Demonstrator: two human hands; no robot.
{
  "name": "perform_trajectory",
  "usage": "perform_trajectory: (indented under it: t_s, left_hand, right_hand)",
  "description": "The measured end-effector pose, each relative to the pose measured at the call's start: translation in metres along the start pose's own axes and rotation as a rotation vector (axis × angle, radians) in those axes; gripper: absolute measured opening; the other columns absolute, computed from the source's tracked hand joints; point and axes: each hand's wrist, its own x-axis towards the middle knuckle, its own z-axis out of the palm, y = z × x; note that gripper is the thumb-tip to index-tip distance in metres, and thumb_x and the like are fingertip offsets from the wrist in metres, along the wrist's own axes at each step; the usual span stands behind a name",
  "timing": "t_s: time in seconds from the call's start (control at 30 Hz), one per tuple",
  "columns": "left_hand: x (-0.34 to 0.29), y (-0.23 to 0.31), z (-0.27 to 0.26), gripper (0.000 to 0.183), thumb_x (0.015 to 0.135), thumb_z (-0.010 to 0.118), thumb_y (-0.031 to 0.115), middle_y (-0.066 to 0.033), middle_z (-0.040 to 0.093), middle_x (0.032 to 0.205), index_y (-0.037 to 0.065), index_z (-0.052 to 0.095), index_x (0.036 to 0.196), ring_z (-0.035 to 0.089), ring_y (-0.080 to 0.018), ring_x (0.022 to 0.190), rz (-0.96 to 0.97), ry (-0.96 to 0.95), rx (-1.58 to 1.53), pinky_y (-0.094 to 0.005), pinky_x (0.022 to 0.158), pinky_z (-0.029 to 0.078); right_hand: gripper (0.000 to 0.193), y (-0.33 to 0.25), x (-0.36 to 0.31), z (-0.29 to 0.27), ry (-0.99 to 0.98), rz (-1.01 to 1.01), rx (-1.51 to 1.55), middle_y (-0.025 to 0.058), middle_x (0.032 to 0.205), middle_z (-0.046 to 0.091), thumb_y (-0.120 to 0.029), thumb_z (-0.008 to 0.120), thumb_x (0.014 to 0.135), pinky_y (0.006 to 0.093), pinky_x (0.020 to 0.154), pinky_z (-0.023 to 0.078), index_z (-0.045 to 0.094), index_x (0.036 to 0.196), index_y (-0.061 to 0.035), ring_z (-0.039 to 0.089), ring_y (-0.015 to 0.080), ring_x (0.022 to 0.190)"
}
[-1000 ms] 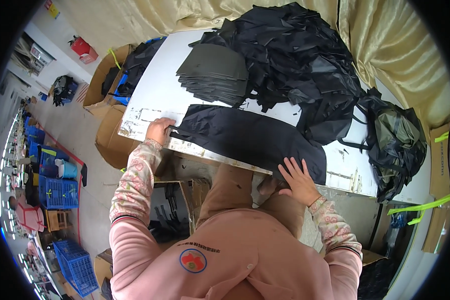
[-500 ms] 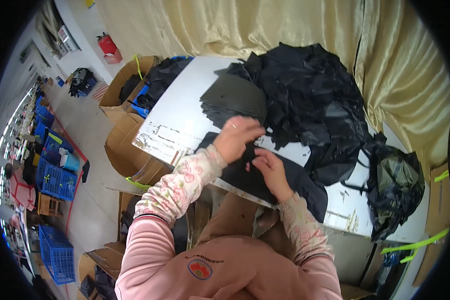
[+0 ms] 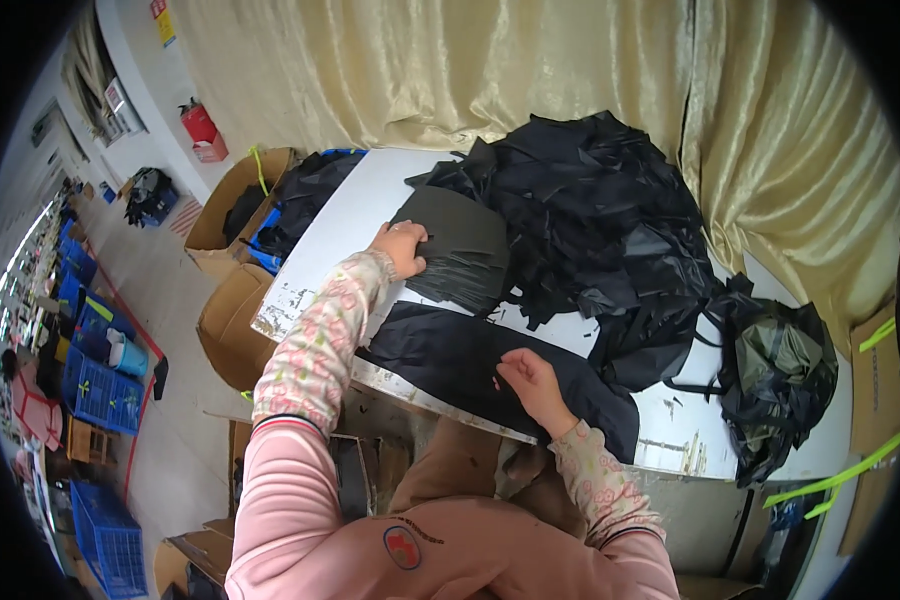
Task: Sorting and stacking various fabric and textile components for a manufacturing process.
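Parting from each other since the frame half a second ago, the left hand (image 3: 402, 248) is now reaching onto the stack of dark grey panels (image 3: 460, 225), while the right hand (image 3: 533, 385) is hovering off the stack's near right side, above the black cloth strip (image 3: 450, 350) where both were working close together. At the stack's left edge the left hand is touching the panels with its fingers curled in; whether it is pinching one is not showing clearly. The right hand is keeping its fingertips narrow, drawn toward the thumb, and it is impossible to tell whether anything small is sitting between them. Just on the near side of the stack, the black cloth strip is lying spread out, running rightward along the near edge of the white desk (image 3: 335, 205). Judging by this pose, the step in hand seems to be getting hold of a panel, and the next move seems to be calling for parting one from the stack without dragging its neighbours. Farther out, a heap of black sheet pieces (image 3: 590, 200) is crowding the stack's right side, and a black and olive bundle (image 3: 785, 355) is resting well to its right. Left of the stack, two open cardboard boxes (image 3: 225, 325) are standing beside the desk; behind it, gold curtains (image 3: 420, 70) are hanging.
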Motion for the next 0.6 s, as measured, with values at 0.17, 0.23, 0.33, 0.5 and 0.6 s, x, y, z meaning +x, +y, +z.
perform_trajectory:
  t_s: [0.17, 0.23, 0.33, 0.5, 0.6]
  left_hand:
    - [-0.051, 0.052, -0.003, 0.038, 0.077, 0.052, -0.003, -0.0107, 0.062, 0.116, 0.005, 0.052, 0.114, 0.057, -0.0247, 0.110, 0.143, 0.400, -0.925, -0.0330, 0.094, 0.043]
    - [-0.082, 0.092, 0.006, 0.042, 0.079, 0.047, -0.009, -0.0073, 0.061, 0.117, 0.002, 0.051, 0.119, 0.055, -0.0163, 0.109, 0.074, 0.367, -1.469, -0.0284, 0.094, 0.041]
    - [-0.114, 0.126, 0.029, 0.048, 0.079, 0.048, -0.011, -0.0047, 0.059, 0.116, 0.001, 0.049, 0.126, 0.052, -0.0134, 0.109, 0.003, 0.266, -1.767, -0.0268, 0.096, 0.039]
    - [-0.137, 0.142, 0.052, 0.046, 0.083, 0.051, -0.008, -0.0071, 0.056, 0.123, -0.001, 0.048, 0.128, 0.051, -0.0141, 0.113, 0.103, 0.264, -1.714, -0.0279, 0.099, 0.038]
    - [-0.143, 0.145, 0.050, 0.050, 0.080, 0.047, -0.010, -0.0107, 0.058, 0.124, -0.002, 0.048, 0.130, 0.053, -0.0194, 0.115, 0.206, 0.344, -1.361, -0.0299, 0.101, 0.037]
  right_hand:
    - [0.008, -0.021, 0.003, 0.004, 0.164, -0.271, -0.342, 0.0015, 0.072, 0.061, -0.005, 0.064, 0.087, 0.0217, 0.060, 0.045, 0.058, 0.091, -0.0006, 0.056, 0.0060, 0.066]
    - [0.008, -0.049, 0.003, 0.018, 0.157, -0.335, -0.377, 0.0020, 0.071, 0.061, -0.004, 0.064, 0.086, 0.0218, 0.060, 0.045, 0.058, 0.091, -0.0001, 0.056, 0.0061, 0.065]
    - [0.008, -0.071, 0.003, 0.033, 0.131, -0.425, -0.426, 0.0028, 0.070, 0.060, -0.004, 0.063, 0.086, 0.0215, 0.058, 0.045, 0.058, 0.089, 0.0009, 0.054, 0.0062, 0.062]
    - [0.006, -0.068, -0.007, 0.036, 0.084, -0.351, -0.381, 0.0021, 0.067, 0.059, -0.003, 0.063, 0.086, 0.0193, 0.056, 0.043, 0.058, 0.087, 0.0002, 0.052, 0.0048, 0.059]
    - [0.005, -0.051, -0.009, 0.022, 0.009, -0.129, -0.196, 0.0019, 0.076, 0.062, -0.004, 0.061, 0.087, 0.0235, 0.064, 0.047, 0.061, 0.091, -0.0009, 0.057, 0.0080, 0.068]
